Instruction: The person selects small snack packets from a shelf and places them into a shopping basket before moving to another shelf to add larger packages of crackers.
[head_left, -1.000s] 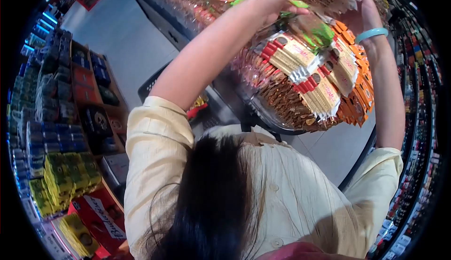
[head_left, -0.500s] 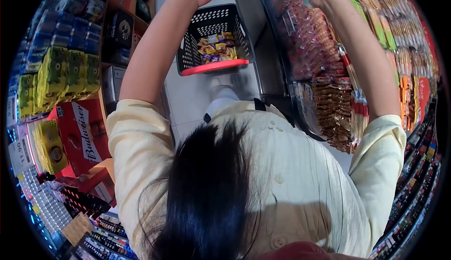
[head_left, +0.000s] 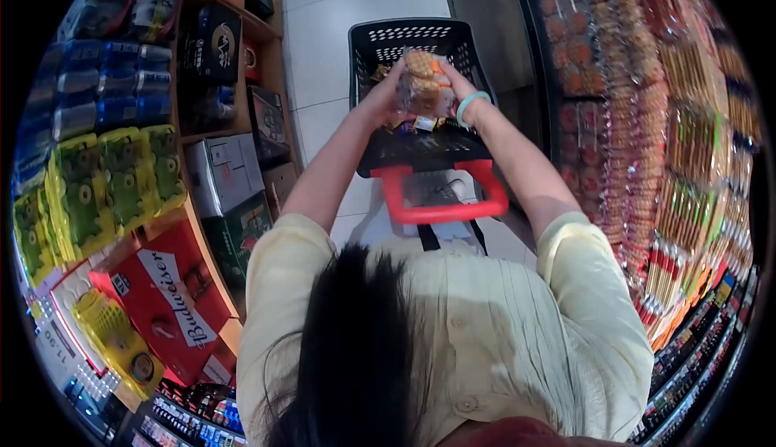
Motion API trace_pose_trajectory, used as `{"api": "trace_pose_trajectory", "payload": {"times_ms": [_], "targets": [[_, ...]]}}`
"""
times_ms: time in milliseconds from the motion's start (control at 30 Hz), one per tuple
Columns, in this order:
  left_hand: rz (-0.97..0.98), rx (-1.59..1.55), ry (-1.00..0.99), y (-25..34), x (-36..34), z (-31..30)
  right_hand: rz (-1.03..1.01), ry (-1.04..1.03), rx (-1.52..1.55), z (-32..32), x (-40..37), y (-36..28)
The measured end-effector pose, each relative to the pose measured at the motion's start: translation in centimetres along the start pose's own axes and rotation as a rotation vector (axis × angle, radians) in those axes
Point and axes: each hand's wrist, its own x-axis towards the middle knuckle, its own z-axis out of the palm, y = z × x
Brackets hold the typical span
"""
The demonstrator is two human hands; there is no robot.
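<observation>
A clear plastic pack of round, tan-orange snacks [head_left: 426,83] is gripped at both sides, above the black shopping basket [head_left: 368,39]. My left hand [head_left: 390,98] is closed on the pack's left side. My right hand [head_left: 459,91], with a pale green bangle [head_left: 470,110] at its wrist, closes on the other side. Behind and below the pack, small colourful snack packets [head_left: 423,124] lie in the basket, partly hidden by the pack and hands. The basket's red handle [head_left: 444,214] points towards my body.
On the left, shelves carry blue can packs [head_left: 117,83], yellow-green can packs [head_left: 85,192] and a red Budweiser box [head_left: 166,305]. Bagged snacks [head_left: 630,107] fill the display on the right. Pale floor tiles [head_left: 323,18] run along the aisle between.
Both hands have come down from the top edge of the view to over the basket, bringing the pack with them. The shelves and basket have shifted in view, and the handle shows more fully.
</observation>
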Motion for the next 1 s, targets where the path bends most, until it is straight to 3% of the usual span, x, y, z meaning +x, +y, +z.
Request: {"api": "trace_pose_trajectory", "payload": {"times_ms": [67,200,267,333,467,600,667,833,1000], "targets": [[-0.082,-0.062,0.034,-2.4,3.2,-2.4,0.172,0.048,0.062,-0.8,2.8,2.0],[-0.261,-0.074,0.066,-6.0,8.1,-5.5,0.264,0.190,0.042,-3.6,8.4,6.2],[-0.314,-0.090,0.098,-8.0,10.8,-6.6,0.291,0.150,0.089,-4.6,10.3,7.5],[-0.365,-0.112,0.092,-9.7,12.9,-7.6,0.420,0.232,0.079,-5.5,12.3,8.0],[-0.430,-0.223,0.157,-12.3,16.4,-8.9,0.413,0.201,0.102,-8.6,16.9,11.2],[-0.450,-0.237,0.188,-14.1,18.7,-10.4,0.460,0.231,0.157,-9.9,19.3,12.2],[-0.390,-0.235,0.202,-14.8,19.1,-10.8,0.375,0.210,0.074,-10.8,20.0,12.9],[-0.250,-0.203,0.222,-14.8,18.5,-10.9,0.260,-0.001,0.226,-12.3,19.9,13.3],[-0.237,-0.192,0.188,-13.6,16.8,-9.3,0.324,-0.071,0.259,-12.6,19.1,11.9]]}}
